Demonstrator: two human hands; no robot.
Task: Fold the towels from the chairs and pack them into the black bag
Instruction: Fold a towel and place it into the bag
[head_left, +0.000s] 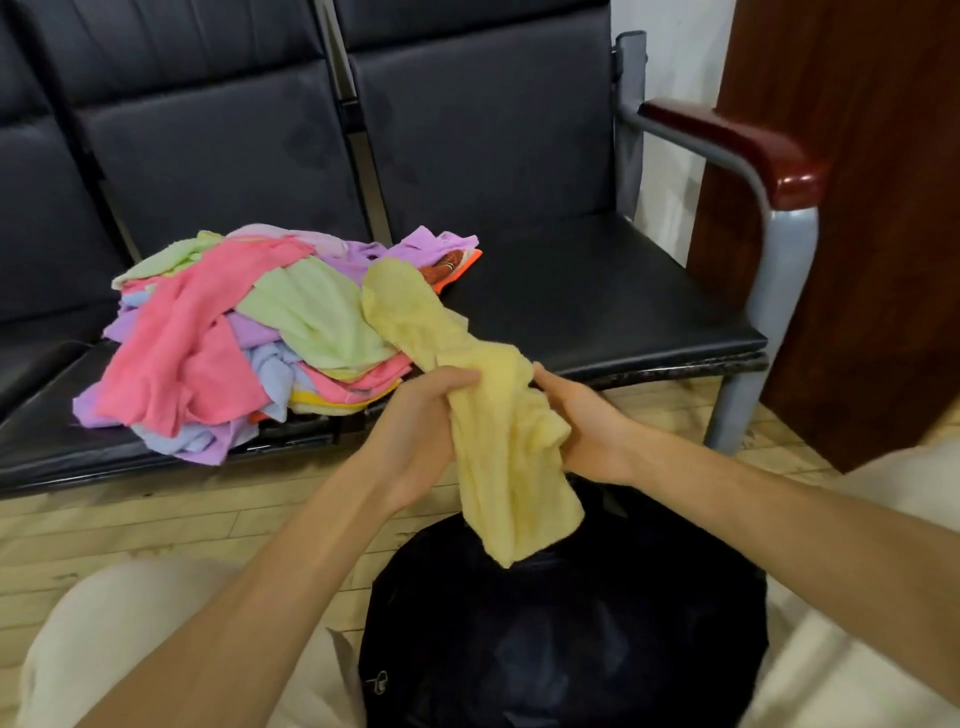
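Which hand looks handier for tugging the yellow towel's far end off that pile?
Probably the left hand: it grips the yellow towel on the side nearest the pile, while the right hand holds the side away from it.

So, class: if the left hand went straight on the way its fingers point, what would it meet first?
The yellow towel it grips; the left hand points straight into it. Beyond the cloth, probably the right hand, though depth is unclear.
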